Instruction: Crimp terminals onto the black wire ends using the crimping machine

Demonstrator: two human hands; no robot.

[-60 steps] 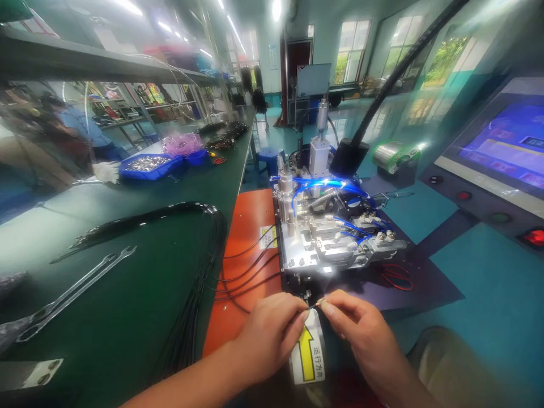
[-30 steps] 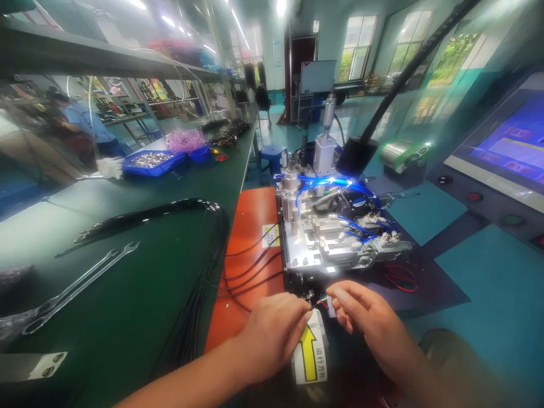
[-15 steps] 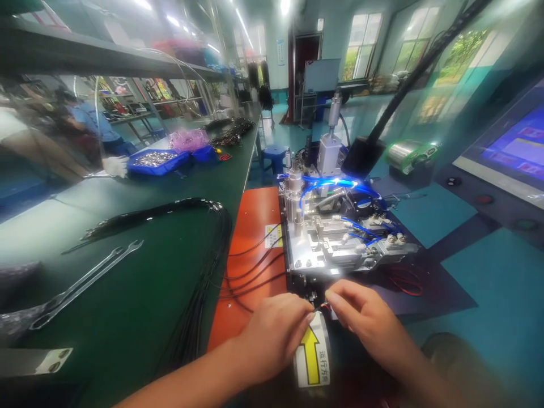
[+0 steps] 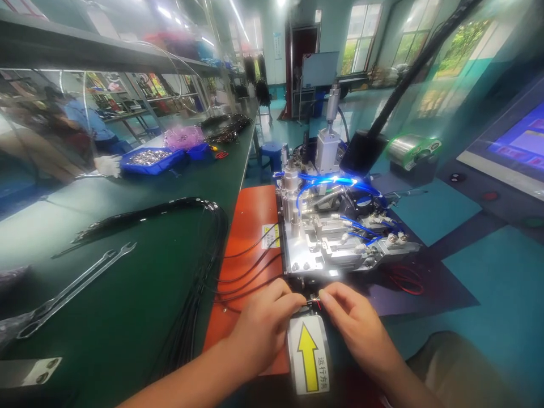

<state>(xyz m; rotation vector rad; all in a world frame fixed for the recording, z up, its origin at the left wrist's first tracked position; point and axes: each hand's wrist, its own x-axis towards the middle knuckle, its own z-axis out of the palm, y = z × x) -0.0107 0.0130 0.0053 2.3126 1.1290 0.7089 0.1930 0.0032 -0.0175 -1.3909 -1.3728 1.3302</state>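
Note:
My left hand point(image 4: 263, 326) and my right hand point(image 4: 355, 323) meet at the front edge of a small metal machine point(image 4: 335, 243) with blue air hoses. Both pinch the end of a thin black cable with coloured wires point(image 4: 313, 304) between thumb and fingertips, right at the machine's front opening. Below the fingers lies a white label with a yellow arrow point(image 4: 308, 354). Several black cables point(image 4: 250, 266) run from the machine over an orange plate point(image 4: 249, 238) towards a black cable bundle point(image 4: 199, 272) on the green bench.
Two long wrenches point(image 4: 76, 289) lie on the green bench point(image 4: 127, 328) at left. Farther back stand a blue tray of metal parts point(image 4: 148, 160) and a gloved co-worker's hand point(image 4: 107, 165). A control panel with a screen point(image 4: 514, 147) sits at right.
Both hands moved forward a little, bringing the wire end up to the machine's front opening. The right fingers, briefly loosened, closed on the wire again.

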